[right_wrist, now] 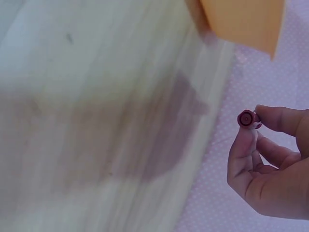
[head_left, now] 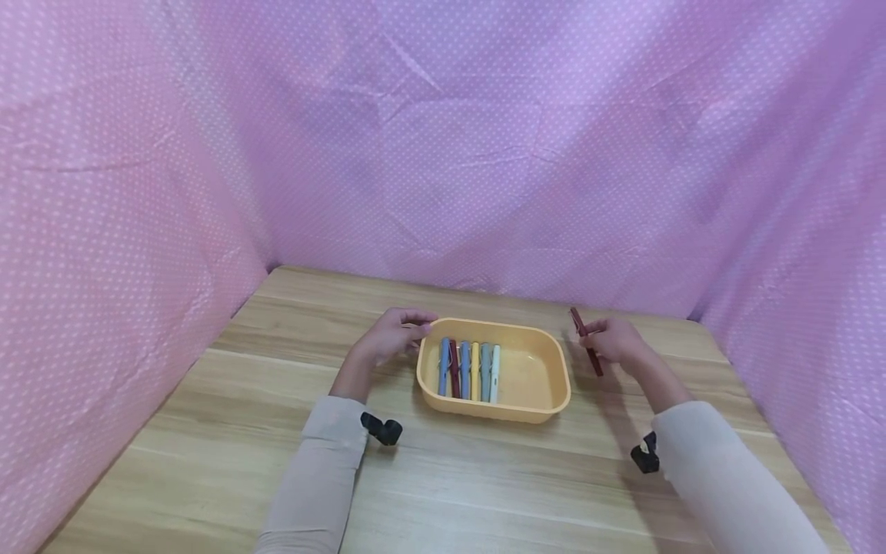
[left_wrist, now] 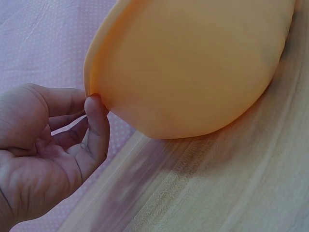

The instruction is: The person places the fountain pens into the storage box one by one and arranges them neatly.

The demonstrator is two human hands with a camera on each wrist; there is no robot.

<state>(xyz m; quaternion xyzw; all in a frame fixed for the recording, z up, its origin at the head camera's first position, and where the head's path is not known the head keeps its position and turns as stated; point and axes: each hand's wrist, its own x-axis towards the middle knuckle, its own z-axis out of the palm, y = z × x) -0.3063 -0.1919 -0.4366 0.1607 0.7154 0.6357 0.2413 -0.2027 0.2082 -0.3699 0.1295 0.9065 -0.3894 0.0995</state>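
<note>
A yellow-orange plastic tray [head_left: 533, 381] stands on the wooden table, with several capped pens [head_left: 474, 371] side by side in its left half: blue, dark red, yellow, grey-green and pale ones. At the tray's left rim my left hand [head_left: 393, 336] pinches the edge between thumb and fingers, as the left wrist view also shows on the tray wall [left_wrist: 193, 72]. Beyond the right end of the tray, my right hand [head_left: 614, 340] holds a dark red pen [head_left: 586, 341] raised above the table. One round end of that pen [right_wrist: 246, 119] faces the right wrist camera.
The light wood table [head_left: 443, 485] extends around the tray. Pink dotted cloth [head_left: 471, 154] hangs behind the table and along both sides. A small black device is strapped at each wrist, by the left cuff [head_left: 382, 429] and the right cuff [head_left: 645, 454].
</note>
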